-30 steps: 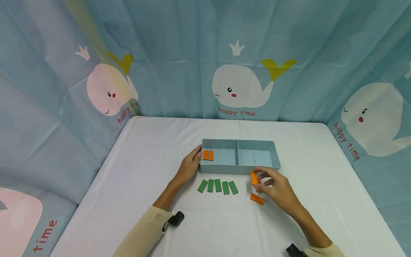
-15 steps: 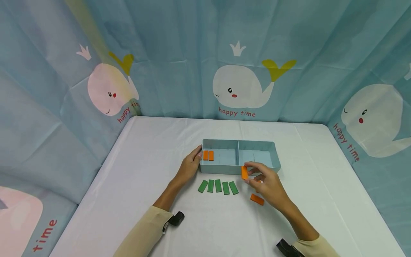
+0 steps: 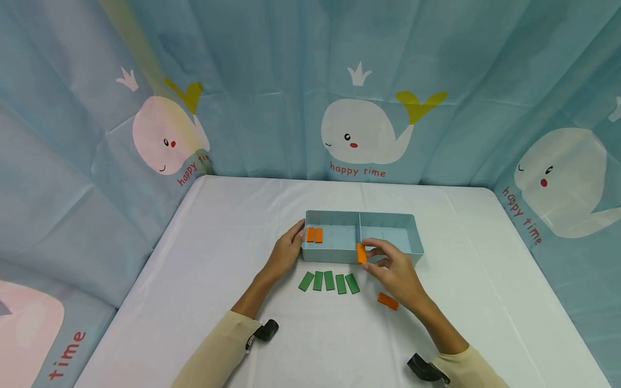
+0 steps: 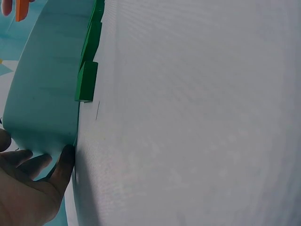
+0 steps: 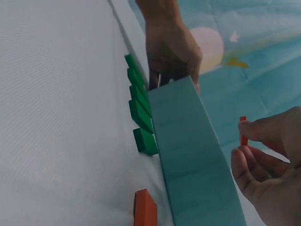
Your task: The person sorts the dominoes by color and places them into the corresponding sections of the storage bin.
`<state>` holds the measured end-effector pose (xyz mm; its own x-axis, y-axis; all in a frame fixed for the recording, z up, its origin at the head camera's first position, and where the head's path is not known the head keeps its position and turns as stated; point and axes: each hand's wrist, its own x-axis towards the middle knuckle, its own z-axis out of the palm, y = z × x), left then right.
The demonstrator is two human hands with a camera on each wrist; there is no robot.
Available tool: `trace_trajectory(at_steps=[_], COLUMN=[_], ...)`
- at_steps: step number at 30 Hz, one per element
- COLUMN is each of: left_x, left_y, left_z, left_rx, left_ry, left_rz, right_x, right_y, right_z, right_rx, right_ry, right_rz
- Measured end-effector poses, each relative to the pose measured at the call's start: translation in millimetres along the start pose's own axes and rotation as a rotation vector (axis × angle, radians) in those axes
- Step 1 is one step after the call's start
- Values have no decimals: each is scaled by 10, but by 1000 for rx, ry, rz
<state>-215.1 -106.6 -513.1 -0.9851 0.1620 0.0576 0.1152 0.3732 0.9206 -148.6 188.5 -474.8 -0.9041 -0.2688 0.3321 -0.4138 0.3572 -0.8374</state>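
Observation:
A light blue two-compartment box (image 3: 335, 256) lies on the white table. My left hand (image 3: 284, 250) holds the box's left end, its fingertips against the end wall in the left wrist view. Between thumb and fingertips, my right hand (image 3: 395, 272) pinches an orange domino-shaped block (image 3: 361, 253), upright, overlapping the box's front wall near the divider. The right wrist view shows this pinched block (image 5: 243, 132) edge-on. Two orange blocks (image 3: 318, 235) lie side by side in the left compartment. Another orange block (image 3: 388, 301) rests on the table near my right wrist.
Several green blocks (image 3: 329, 281) lie in a loose row on the table before the box. A black wrist camera (image 3: 267, 330) is strapped at the left sleeve, another camera (image 3: 422, 368) at the right. A blue curtain (image 3: 271, 108) with whale prints stands behind the table.
My right hand has moved left and away from me with the pinched orange block, from the box's right front to near the divider. My left hand has stayed at the box's end.

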Motion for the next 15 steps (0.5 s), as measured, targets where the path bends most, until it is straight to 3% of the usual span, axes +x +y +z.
trace_trajectory(at_steps=[6,15], left_x=[-1,-9], left_y=[1,8], left_z=[6,4], left_rx=[-3,-9], left_ry=[4,-4], left_rz=[-9,-15], right_x=[79,223], right_y=[-26,-54], right_z=[37,79], right_rx=[-20,-44], right_ry=[7,24], right_rz=[-20,23])
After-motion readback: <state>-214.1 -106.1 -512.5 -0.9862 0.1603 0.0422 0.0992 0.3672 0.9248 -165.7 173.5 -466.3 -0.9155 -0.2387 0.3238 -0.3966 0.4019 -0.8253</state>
